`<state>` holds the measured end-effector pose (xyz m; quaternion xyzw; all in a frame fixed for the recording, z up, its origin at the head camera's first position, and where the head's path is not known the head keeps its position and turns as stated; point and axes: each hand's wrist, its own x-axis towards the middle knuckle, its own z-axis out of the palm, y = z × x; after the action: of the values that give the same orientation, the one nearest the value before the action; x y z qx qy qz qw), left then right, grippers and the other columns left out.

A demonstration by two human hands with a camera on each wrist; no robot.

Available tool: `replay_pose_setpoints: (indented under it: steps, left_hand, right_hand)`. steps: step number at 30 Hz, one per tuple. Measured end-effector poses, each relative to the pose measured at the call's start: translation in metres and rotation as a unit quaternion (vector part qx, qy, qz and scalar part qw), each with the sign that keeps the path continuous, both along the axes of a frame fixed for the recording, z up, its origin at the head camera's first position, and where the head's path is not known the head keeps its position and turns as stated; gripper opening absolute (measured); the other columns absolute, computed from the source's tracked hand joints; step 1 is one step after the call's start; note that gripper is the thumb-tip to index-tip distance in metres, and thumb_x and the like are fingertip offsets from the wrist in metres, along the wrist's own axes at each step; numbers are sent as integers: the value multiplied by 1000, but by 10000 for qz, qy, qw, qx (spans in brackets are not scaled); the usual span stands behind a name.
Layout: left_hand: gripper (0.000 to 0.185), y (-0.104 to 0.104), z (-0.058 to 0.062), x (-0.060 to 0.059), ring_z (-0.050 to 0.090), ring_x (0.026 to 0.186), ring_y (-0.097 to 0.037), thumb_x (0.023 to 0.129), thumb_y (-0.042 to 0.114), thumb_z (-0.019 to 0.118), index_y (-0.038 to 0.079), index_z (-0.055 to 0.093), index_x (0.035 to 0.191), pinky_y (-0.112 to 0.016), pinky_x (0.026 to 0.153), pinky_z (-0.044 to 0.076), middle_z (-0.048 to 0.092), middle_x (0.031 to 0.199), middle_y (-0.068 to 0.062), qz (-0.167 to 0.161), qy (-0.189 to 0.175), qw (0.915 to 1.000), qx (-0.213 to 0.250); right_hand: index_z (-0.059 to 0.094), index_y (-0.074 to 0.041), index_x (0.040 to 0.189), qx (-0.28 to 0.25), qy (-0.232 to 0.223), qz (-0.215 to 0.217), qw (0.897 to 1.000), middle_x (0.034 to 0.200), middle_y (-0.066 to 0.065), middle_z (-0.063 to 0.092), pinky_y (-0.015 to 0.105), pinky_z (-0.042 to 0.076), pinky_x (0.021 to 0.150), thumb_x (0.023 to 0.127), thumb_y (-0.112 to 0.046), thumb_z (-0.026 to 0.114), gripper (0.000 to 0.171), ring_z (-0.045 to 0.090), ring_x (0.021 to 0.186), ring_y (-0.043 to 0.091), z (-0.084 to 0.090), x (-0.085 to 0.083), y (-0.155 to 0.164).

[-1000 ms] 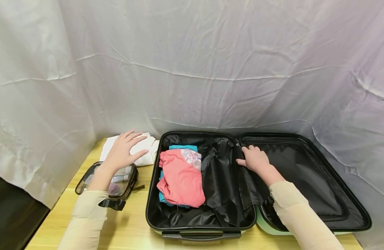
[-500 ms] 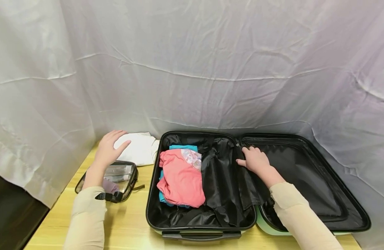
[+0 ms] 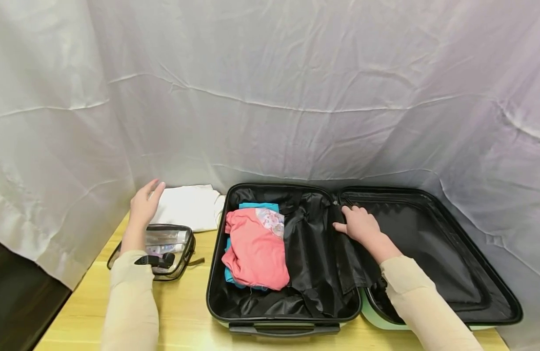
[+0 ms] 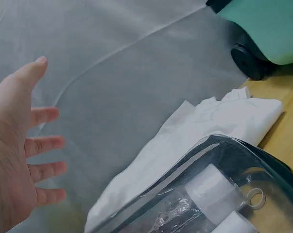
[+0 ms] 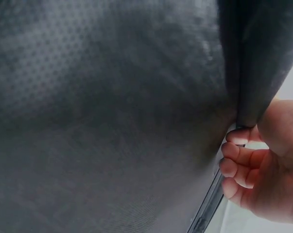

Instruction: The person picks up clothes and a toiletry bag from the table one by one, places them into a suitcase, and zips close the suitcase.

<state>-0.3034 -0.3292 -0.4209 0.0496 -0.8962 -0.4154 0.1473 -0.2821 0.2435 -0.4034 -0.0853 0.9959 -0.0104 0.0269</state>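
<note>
Left hand: the left hand (image 3: 143, 207) hovers with fingers spread and straight, holding nothing, at the far-left edge of the white folded cloth (image 3: 188, 207), above the clear toiletry pouch (image 3: 164, 251).
Right hand: the right hand (image 3: 359, 225) curls its fingers around the edge of the black lining flap (image 3: 340, 253) near the middle hinge of the open suitcase (image 3: 471, 302).
Suitcase contents: a pink garment (image 3: 254, 251) lies over something blue in the left half; the right half shows only lining.
Risk: the flap is likely to drop back over the clothes if the pinch slackens; the left sleeve (image 3: 131, 297), passing close over the pouch, could nudge it toward the table (image 3: 182, 317) edge.
Wrist views: the left wrist view shows bottles (image 4: 219, 194) inside the pouch and a suitcase wheel (image 4: 248, 60); the right wrist view shows the fingers (image 5: 238, 160) tucked under the flap's hem, which the head view hides.
</note>
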Motion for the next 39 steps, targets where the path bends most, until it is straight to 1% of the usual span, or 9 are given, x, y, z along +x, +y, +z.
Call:
replay_pose_setpoints:
  steps: [7,12,18,21,25,27,32,35,39]
  left_hand:
    - [74,-8,-12,-11,20,144,-50,99,60,31,12,26,155,-62,118,14,28,158,-21,348,-427,9980,306]
    - [75,-10,-20,-19,19,144,-50,98,60,34,11,27,154,-60,118,16,25,158,-24,527,-723,9959,100]
    - [80,-10,-26,-25,10,142,-58,99,48,40,7,4,157,-66,115,12,12,157,-34,293,-1430,9887,-334]
    - [87,-9,-29,-25,3,142,-59,98,41,47,6,-7,156,-69,114,8,2,158,-33,201,-1715,9846,-278]
    - [94,-7,-33,-22,-1,142,-60,96,36,54,5,-14,154,-70,114,6,-5,160,-29,286,-1963,9801,-51]
    - [96,-6,-35,-20,3,140,-62,94,35,56,8,-14,155,-71,113,11,-3,159,-30,404,-2101,9768,10]
    - [99,-3,-39,-15,18,134,-63,90,38,59,17,-10,157,-70,106,25,11,154,-39,678,-2411,9677,-289]
    - [99,0,-41,-15,18,134,-61,89,35,62,18,-8,157,-70,104,26,11,152,-41,618,-2486,9655,-459]
    - [95,2,-43,-16,17,134,-62,89,29,63,16,-2,157,-72,104,23,10,153,-39,489,-2421,9672,-598]
  right_hand:
    - [52,2,129,-58,34,6,10000,118,31,57,57,50,78,94,-44,59,58,56,104,49,1,0,0]
    - [53,2,128,-40,64,25,10000,117,30,58,57,50,77,94,-44,60,57,56,103,49,0,1,-1]
    - [53,2,126,-18,89,1,10000,115,30,58,56,51,76,94,-43,60,56,57,101,48,-1,1,0]
    - [54,2,125,-29,110,-10,9999,113,29,58,56,51,75,94,-43,60,55,57,100,47,0,1,0]
    - [54,1,124,-72,78,-10,9999,113,28,59,56,50,75,94,-44,60,55,57,100,46,-1,0,-1]
    - [54,1,124,-93,63,7,9999,113,27,59,55,51,75,94,-44,61,55,57,99,46,-2,-1,-1]
    - [55,1,122,-113,114,-7,9999,110,26,60,54,51,73,93,-44,61,53,59,96,44,-4,-1,-2]
    - [55,1,122,-107,132,-23,9999,109,27,60,54,52,72,93,-44,61,53,59,94,44,-5,-1,-1]
    - [55,1,123,-110,93,-26,9999,110,27,60,54,52,71,93,-44,61,54,59,94,44,-6,-1,1]
